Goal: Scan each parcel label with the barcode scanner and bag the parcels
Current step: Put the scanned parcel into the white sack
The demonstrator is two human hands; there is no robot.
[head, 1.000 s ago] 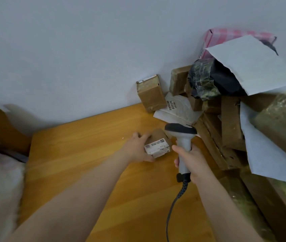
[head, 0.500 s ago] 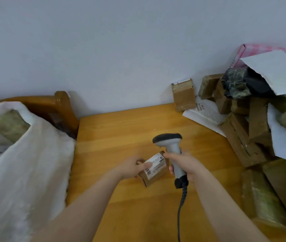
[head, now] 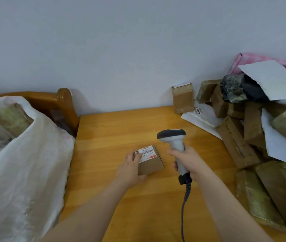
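With the left hand (head: 131, 165) gripping the small parcel (head: 153, 165) at mid-worktop (head: 112, 130) and the right hand (head: 188, 160) clasping the scanner (head: 172, 137), fingers should probably clear the label (head: 146, 152) before aiming down.

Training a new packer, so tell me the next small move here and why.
Probably tilt the scanner down and left onto the label. The right hand grips the scanner upright beside the box, its head not aimed at the label, which faces up while the left hand holds the box.
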